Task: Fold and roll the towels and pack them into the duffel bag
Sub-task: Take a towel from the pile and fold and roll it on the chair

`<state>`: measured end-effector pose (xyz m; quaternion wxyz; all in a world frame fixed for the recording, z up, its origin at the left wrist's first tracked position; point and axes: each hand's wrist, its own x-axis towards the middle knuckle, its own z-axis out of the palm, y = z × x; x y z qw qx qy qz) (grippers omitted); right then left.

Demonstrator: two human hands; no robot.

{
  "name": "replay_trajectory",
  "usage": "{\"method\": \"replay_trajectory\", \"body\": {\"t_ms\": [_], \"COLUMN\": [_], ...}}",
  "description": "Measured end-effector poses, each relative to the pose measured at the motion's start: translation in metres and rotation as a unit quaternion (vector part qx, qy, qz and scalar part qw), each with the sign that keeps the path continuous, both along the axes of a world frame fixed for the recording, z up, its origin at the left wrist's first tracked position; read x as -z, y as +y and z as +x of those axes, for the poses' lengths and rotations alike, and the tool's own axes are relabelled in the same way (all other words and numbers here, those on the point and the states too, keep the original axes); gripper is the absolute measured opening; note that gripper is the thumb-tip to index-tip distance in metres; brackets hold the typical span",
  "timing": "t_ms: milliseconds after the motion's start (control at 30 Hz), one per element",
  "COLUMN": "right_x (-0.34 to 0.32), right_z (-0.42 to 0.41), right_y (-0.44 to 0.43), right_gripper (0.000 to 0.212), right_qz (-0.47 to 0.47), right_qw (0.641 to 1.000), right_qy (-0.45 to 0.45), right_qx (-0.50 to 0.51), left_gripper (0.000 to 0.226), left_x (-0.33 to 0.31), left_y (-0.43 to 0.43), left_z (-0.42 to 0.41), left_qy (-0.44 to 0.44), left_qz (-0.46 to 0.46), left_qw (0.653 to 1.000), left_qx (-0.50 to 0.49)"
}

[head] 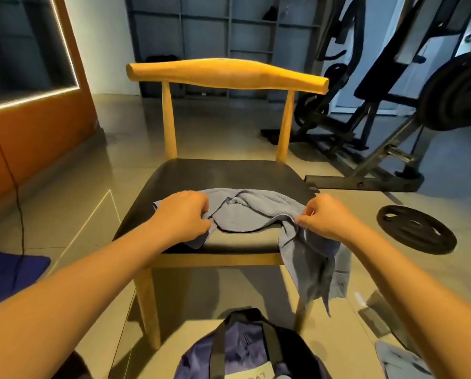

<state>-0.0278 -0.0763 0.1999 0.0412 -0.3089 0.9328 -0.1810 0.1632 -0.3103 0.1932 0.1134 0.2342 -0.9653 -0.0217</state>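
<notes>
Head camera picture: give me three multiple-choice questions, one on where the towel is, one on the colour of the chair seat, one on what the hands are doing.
1. Where does the grey towel lie?
A. On the chair seat, one end hanging off its front right
B. Inside the duffel bag
C. Over the chair back

2. What colour is the chair seat?
A. Orange
B. Black
C. White

3. What are the hands doing?
A. Both empty
B. Only one grips
C. Left hand and right hand both grip the towel

Answers: 1 A, it drapes over the seat edge; 2 B, dark seat on wooden frame; 3 C, both pinch cloth.
</notes>
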Motion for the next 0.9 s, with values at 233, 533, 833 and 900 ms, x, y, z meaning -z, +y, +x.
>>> {"method": "replay_trajectory", "body": {"t_ms": [233,533,833,900], "right_x": [-0.02,-0.08,-0.086,-0.085], "right_z": [0.001,0.021,0.056,0.051], "right_y": [0.018,-0.015,-0.02,-0.01], "right_gripper": [0.015,0.008,0.022,0.021], "right_qz": [-0.142,-0.284,-0.191,-0.191], "right_qw": [0.947,0.92,0.935,0.932], "right_qy": [-0.287,-0.25,-0.218,-0.237], "right_qx": [-0.001,-0.101,-0.204,-0.198], "left_gripper": [0.023,0.022,0.01,0.012], "left_x": [-0.002,-0.05,-0.053,-0.055], "left_y": [-0.015,0.042,0.049,0.039], "left_z": [0.002,-0.005,-0.002,0.003], "left_qy": [0.187,0.326,0.191,0.191], "left_qz": [0.208,0.334,0.44,0.496], "left_qw": [0.958,0.878,0.863,0.831], "left_qx": [-0.062,0.107,0.159,0.164]}}
